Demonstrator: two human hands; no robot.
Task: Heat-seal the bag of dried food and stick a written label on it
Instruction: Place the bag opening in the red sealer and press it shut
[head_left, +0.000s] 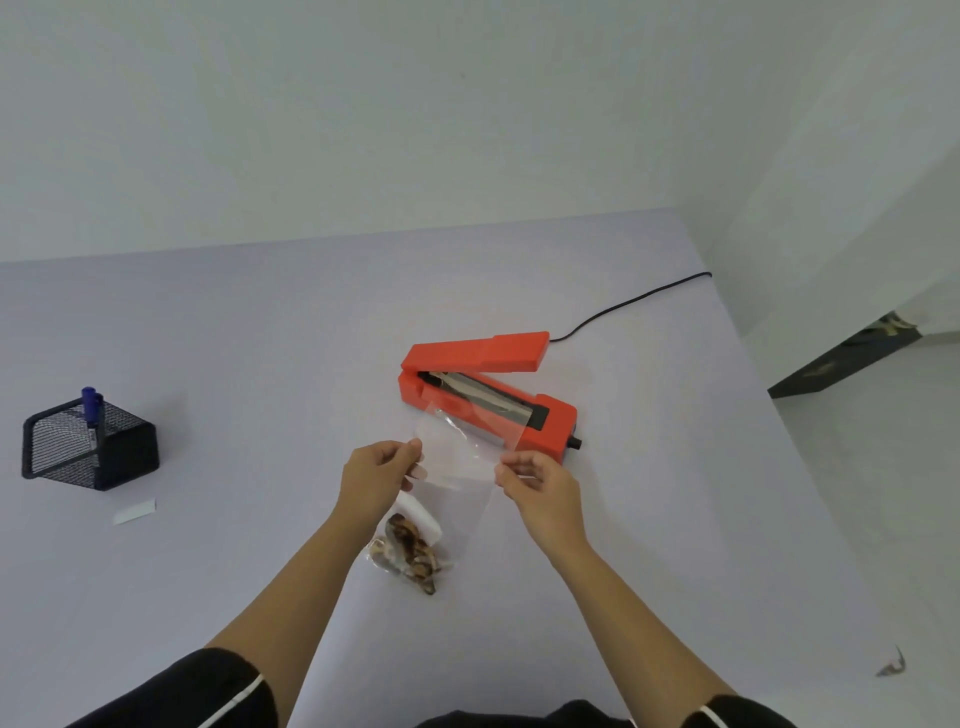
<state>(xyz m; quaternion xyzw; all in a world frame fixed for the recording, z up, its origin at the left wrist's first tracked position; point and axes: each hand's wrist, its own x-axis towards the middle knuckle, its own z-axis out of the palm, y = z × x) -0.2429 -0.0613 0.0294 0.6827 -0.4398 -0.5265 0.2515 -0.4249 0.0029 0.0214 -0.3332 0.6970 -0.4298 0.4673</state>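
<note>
A clear plastic bag (460, 457) with brown dried food (413, 552) at its bottom is held up between both hands. My left hand (382, 475) pinches its left edge and my right hand (540, 483) pinches its right edge. The bag's open top reaches the sealing bar of the orange heat sealer (488, 397), whose lid stands raised. A small white blank label (134, 511) lies on the table at the left. A blue marker (92, 410) stands in a black mesh holder (88, 447).
The sealer's black cord (628, 304) runs back right toward the table's edge. The pale table (234, 338) meets a white wall behind. A drop to the floor lies at the right, with a dark object (841, 358) there.
</note>
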